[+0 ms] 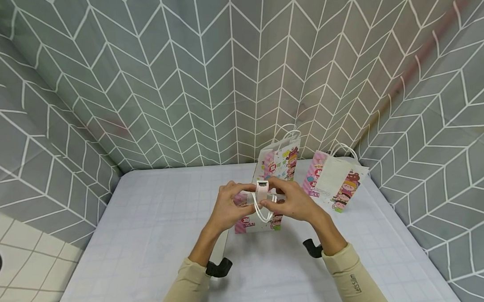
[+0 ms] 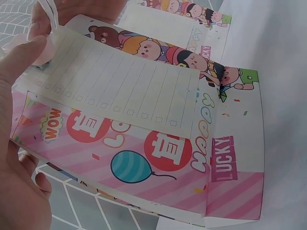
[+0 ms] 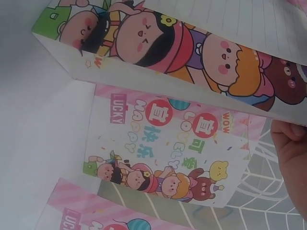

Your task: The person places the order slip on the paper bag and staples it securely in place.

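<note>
A pink and white paper gift bag (image 1: 250, 226) with cartoon figures is held up over the table, its white cord handles (image 1: 264, 217) drooping toward me. On its face lies a cream lined sheet with checkboxes (image 2: 120, 81). At the bag's top edge sits a small pale pink stapler (image 1: 262, 190) with a dark slot in its end. My left hand (image 1: 224, 207) pinches it from the left, thumb below and index finger above. From the right, my right hand (image 1: 291, 200) grips it the same way, with curled fingers under the bag edge in the right wrist view.
Behind my hands stands a matching gift bag (image 1: 280, 156). Another matching bag (image 1: 335, 179) with a pale sheet on its front stands to the right. A white flat piece (image 1: 219, 254) lies under my left wrist on the white-covered table (image 1: 168, 207). A patterned curtain (image 1: 219, 80) surrounds it.
</note>
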### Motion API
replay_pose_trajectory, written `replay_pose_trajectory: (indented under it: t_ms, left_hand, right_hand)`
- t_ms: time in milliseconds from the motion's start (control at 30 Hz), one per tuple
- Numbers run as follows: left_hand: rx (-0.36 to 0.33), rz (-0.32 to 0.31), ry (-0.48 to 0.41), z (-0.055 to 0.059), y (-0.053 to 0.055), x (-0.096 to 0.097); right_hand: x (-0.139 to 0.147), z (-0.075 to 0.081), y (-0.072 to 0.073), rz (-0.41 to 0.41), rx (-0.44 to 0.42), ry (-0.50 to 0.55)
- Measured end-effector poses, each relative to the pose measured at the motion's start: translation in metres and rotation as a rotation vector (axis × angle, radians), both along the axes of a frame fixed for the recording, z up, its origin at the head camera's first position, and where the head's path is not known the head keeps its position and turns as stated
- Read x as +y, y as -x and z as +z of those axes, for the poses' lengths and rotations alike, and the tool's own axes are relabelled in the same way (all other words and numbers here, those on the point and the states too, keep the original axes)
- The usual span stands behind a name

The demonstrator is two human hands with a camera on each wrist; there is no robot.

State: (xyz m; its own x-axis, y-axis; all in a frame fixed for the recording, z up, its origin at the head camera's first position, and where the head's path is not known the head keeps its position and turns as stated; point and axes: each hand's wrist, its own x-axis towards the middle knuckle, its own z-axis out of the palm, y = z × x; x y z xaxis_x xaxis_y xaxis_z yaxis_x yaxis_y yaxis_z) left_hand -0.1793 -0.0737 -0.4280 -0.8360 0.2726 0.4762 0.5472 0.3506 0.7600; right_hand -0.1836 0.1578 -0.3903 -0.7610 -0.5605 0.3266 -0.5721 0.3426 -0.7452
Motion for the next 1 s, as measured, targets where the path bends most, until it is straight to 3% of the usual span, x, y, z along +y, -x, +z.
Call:
replay_pose_trajectory:
  t_ms: [400, 600, 833, 1000]
  left_hand:
    - [0.013, -0.031, -0.028, 0.0010, 0.0006, -0.0025]
    - [0.004, -0.042, -0.047, 0.0013, 0.0008, -0.0047]
    - [-0.001, -0.007, -0.048, -0.0010, 0.0010, -0.0051]
    - [-0.027, 0.020, -0.057, -0.0036, 0.0008, -0.0050]
  right_hand:
    - [0.0009, -0.0019, -0.0014, -0.025, 0.064, 0.021]
    - [0.0033, -0.0022, -0.0018, -0.048, 0.049, 0.031]
    - [0.0077, 0.0000, -0.0015, -0.110, 0.041, 0.041]
    - [0.0087, 0.0007, -0.0011, -0.148, 0.090, 0.071]
